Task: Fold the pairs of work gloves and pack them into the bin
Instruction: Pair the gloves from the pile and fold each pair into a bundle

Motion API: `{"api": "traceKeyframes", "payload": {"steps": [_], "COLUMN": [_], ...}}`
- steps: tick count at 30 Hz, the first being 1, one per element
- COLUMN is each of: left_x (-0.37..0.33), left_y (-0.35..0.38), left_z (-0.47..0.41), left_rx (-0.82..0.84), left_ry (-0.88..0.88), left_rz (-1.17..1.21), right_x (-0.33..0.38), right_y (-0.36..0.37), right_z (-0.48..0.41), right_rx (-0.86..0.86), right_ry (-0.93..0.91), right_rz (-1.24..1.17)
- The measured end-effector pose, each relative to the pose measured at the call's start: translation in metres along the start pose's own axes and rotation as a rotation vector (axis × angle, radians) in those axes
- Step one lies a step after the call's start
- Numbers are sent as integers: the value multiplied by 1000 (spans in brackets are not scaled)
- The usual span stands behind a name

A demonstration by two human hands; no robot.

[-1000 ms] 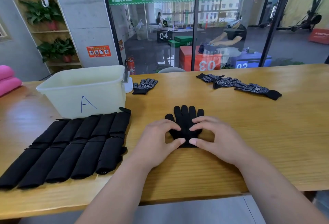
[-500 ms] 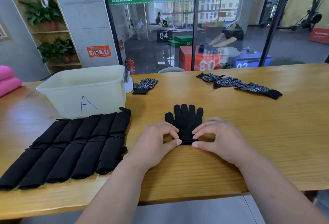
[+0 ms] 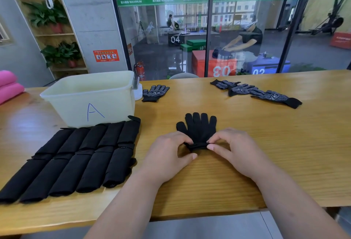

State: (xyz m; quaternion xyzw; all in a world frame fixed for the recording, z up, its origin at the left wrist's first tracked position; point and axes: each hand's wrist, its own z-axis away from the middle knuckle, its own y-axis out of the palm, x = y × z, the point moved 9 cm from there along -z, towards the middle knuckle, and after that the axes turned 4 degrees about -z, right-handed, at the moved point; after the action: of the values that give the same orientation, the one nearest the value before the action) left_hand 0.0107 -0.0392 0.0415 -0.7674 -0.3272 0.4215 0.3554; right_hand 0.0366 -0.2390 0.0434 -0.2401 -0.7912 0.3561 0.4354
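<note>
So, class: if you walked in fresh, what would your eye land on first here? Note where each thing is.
First, the black work glove lying flat in the centre, fingers pointing away, with the left hand and right hand gripping its cuff. Next, the two rows of folded gloves on the left, in front of the pale bin marked A.

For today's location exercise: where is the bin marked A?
Head view, left side of the wooden table: the bin stands just behind the rows of folded gloves.
</note>
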Motion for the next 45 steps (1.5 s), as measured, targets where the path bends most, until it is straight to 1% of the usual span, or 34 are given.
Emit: {"api": "traceKeyframes", "payload": {"steps": [4,6,8,11,14,17,20,24,29,32,34,38,42,45], "left_x": [-1,2,4,7,11,13,15,11,2,-3,-3,-4,-8,-5], "left_y": [-3,-3,-3,-2,-3,-5,-5,-5,-6,-2,-1,1,8,6], "left_z": [-1,-1,-1,-1,-1,-1,-5,-9,-13,-14,-13,-10,-7,-7], "left_rx": [-40,-41,-41,-38,-52,-77,-99,-144,-191,-180,-177,-155,-79,-81], "left_ry": [-11,-39,-64,-111,-182,-246,-265,-235,-120,-78,-84,-65,-32,-46], "left_rz": [19,23,29,73,118,127,105,18,-113,-226,-263,-297,-326,-301], "right_x": [3,7,11,7,0,-3,-3,0,9,15,16,21,18,15], "right_y": [0,4,6,0,0,0,1,3,2,8,8,8,15,14], "right_z": [0,1,1,0,-1,-4,-6,-7,-5,-5,-5,-4,-6,-7], "right_rx": [3,46,48,-34,-47,-71,-103,-134,-166,-158,-161,-142,-48,-32], "right_ry": [0,-23,-53,14,96,125,129,114,53,14,12,-76,-65,-39], "right_rz": [-14,15,58,24,-46,-95,-128,-56,79,253,301,388,395,357]}}
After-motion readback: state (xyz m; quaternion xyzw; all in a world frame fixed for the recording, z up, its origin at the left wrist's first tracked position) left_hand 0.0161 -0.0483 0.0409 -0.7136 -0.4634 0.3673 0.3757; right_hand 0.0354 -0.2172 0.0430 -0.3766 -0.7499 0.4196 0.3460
